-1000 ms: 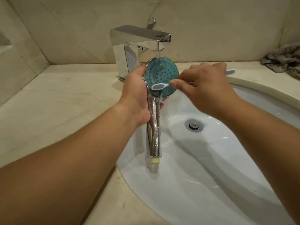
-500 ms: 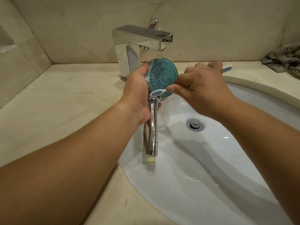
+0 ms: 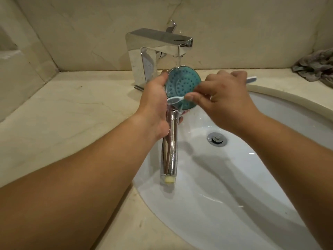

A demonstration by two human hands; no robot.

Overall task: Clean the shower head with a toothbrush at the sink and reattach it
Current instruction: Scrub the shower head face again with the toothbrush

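Presently, head view: left hand [image 3: 155, 103] wraps the wet chrome neck of the shower head [image 3: 182, 87] under the faucet [image 3: 158, 44] stream, right hand [image 3: 225, 101] pinching the toothbrush [image 3: 175, 100] to its face; rigid, likely slippery, best gripped at the handle.

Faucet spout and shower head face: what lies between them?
In the head view, only a thin stream of running water spans the gap, falling from the faucet spout onto the top edge of the teal shower head face.

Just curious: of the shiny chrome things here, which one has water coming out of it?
The faucet on the counter: a stream falls from its spout. The chrome shower head is only being rinsed.
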